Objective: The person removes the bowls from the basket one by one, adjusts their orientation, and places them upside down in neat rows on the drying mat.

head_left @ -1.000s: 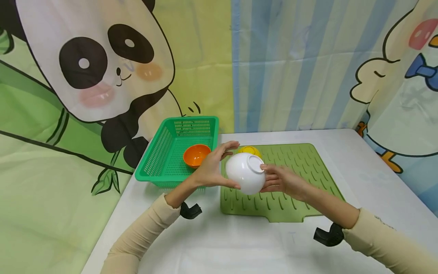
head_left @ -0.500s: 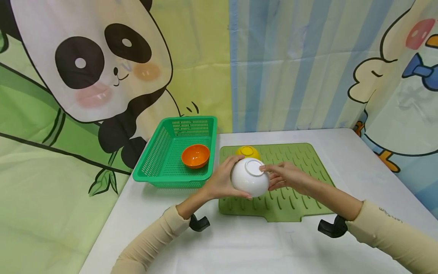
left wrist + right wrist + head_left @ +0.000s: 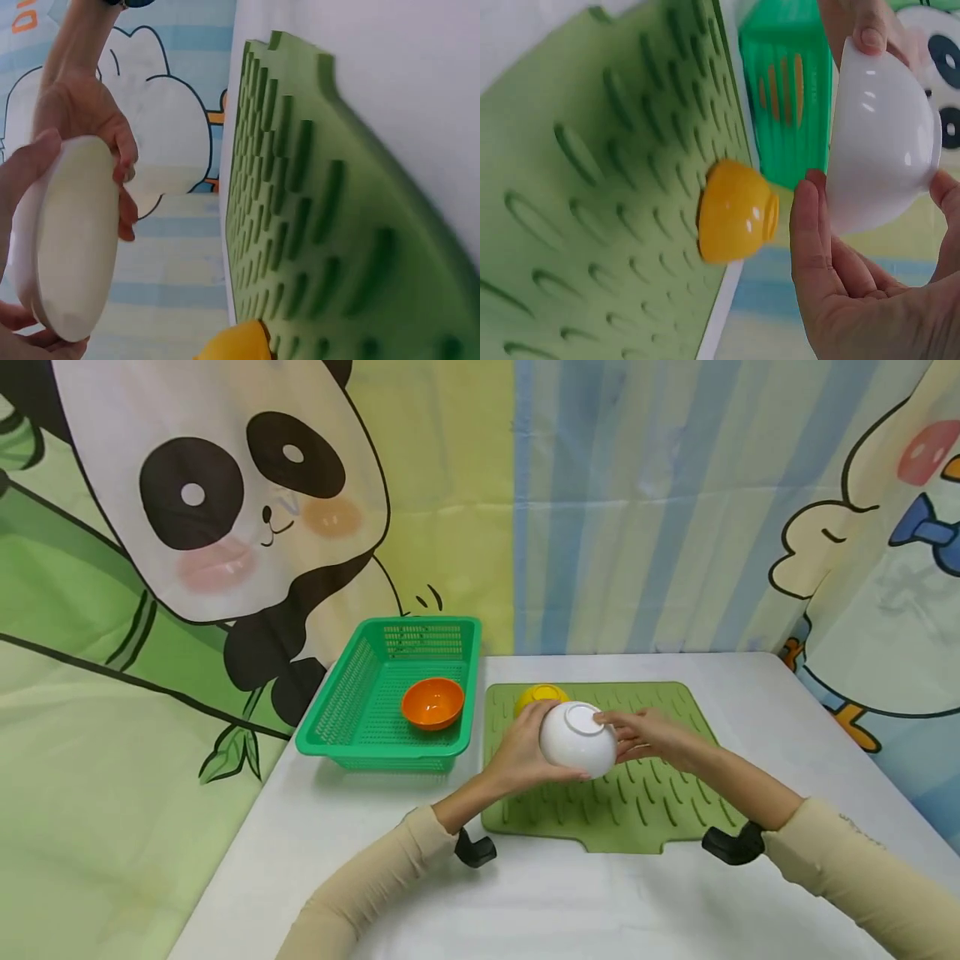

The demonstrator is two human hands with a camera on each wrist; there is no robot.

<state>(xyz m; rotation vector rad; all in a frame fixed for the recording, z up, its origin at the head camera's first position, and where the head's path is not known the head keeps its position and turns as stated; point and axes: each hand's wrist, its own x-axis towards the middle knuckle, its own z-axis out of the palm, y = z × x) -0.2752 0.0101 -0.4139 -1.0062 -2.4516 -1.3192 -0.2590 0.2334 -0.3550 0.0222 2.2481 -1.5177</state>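
A glossy white bowl [image 3: 577, 747] is held bottom up, slightly tilted, above the green ridged drying mat [image 3: 637, 802]. My left hand [image 3: 521, 752] grips its left side, thumb in front and fingers behind. On the other side my right hand [image 3: 654, 739] holds it, thumb at the foot ring and fingers near the rim. In the left wrist view the bowl [image 3: 79, 240] shows partly its inside. The right wrist view shows the bowl's [image 3: 885, 142] outer wall apart from the mat. Behind my left hand, an upside-down yellow bowl [image 3: 537, 695] rests on the mat's far left corner, partly covered.
Left of the mat stands a green plastic basket [image 3: 315, 750] with slotted walls. An orange bowl [image 3: 432, 703] lies upright inside it. The white table [image 3: 570, 910] reaches back to a cartoon-printed curtain [image 3: 450, 485].
Both hands have carried the white bowl to the right over the mat, and its base has turned farther upward. The left hand has moved away from the basket.
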